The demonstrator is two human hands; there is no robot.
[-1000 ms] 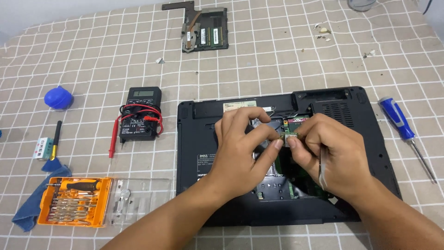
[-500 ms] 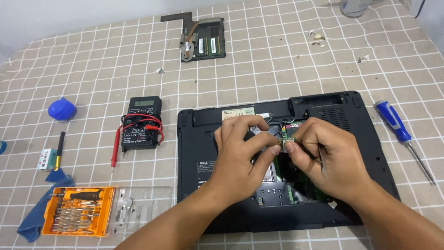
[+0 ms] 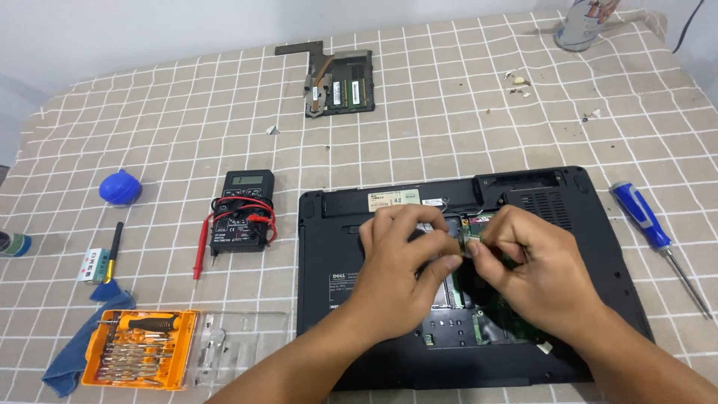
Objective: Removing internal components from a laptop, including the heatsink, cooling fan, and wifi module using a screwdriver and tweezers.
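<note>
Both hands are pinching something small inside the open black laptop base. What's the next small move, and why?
Probably lift gently. Left hand and right hand meet fingertip to fingertip over the small green circuit card in the open bay of the upturned black laptop. The blue-handled screwdriver lies unused, so this looks like finger work; whether the card is free cannot be seen.

The laptop (image 3: 464,277) lies on the table (image 3: 187,112) before me. To its left sits my multimeter (image 3: 241,221), nearer me the bit kit (image 3: 138,350); right, a screwdriver (image 3: 651,232); behind, a cover panel (image 3: 336,78).
</note>
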